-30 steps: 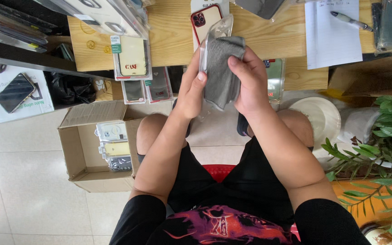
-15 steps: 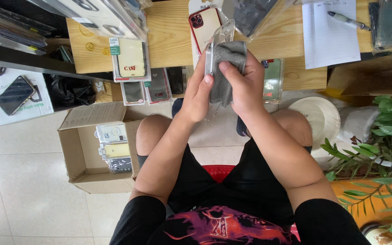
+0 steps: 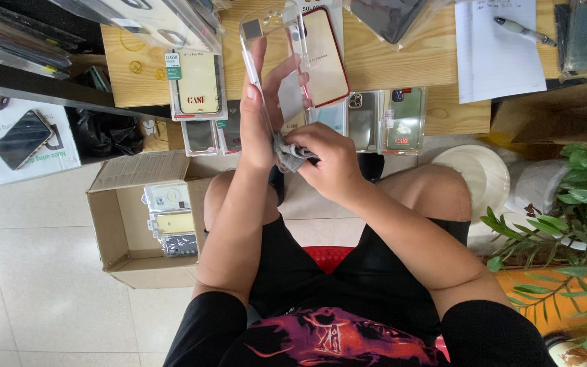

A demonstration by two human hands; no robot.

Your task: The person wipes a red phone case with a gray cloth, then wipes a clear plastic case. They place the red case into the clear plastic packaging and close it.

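The left hand point(image 3: 258, 115) grips a clear phone case point(image 3: 273, 61) upright above the lap, near the wooden table point(image 3: 402, 68). The right hand point(image 3: 331, 160) pinches a grey cloth point(image 3: 290, 155) against its lower edge. Wiping probably goes best with the case held steady, using short, light strokes.
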